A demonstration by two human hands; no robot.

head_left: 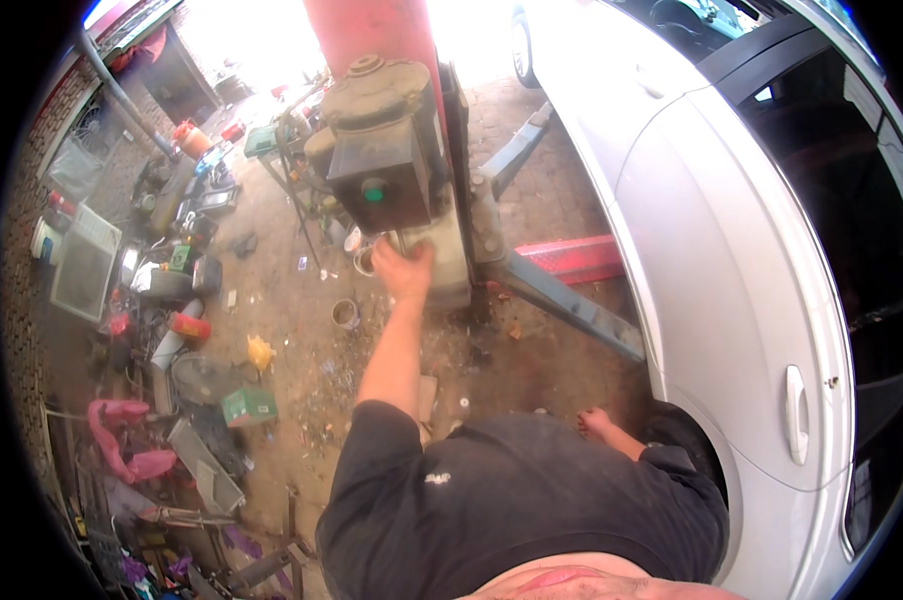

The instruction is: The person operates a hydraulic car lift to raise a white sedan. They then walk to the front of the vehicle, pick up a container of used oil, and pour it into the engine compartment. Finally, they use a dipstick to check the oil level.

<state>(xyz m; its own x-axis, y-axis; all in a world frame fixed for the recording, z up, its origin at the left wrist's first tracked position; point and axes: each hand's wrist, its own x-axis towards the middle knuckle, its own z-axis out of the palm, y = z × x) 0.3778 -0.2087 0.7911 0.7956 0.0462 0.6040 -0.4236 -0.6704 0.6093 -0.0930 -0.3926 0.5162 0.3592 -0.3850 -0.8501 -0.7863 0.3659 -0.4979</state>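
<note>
My left hand (403, 268) is stretched forward to the dusty power unit (379, 100) on the red lift post (371, 25). Its fingers are bent around something small just under the dark control box (381, 175), by the pale tank (449, 250); what they grip is mostly hidden. A green button (373, 190) shows on the box's face above the fingers. Low at my right side hangs my right hand (595, 422), its fingers loosely apart with nothing in them, close to the white car (711, 230).
Blue-grey lift arms (571, 305) reach from the post under the car, beside a red ramp-like beam (568, 260). Small tins (345, 314) stand on the littered brick floor. Along the left wall lie heaped parts, a green box (249, 407) and a yellow bag (260, 352).
</note>
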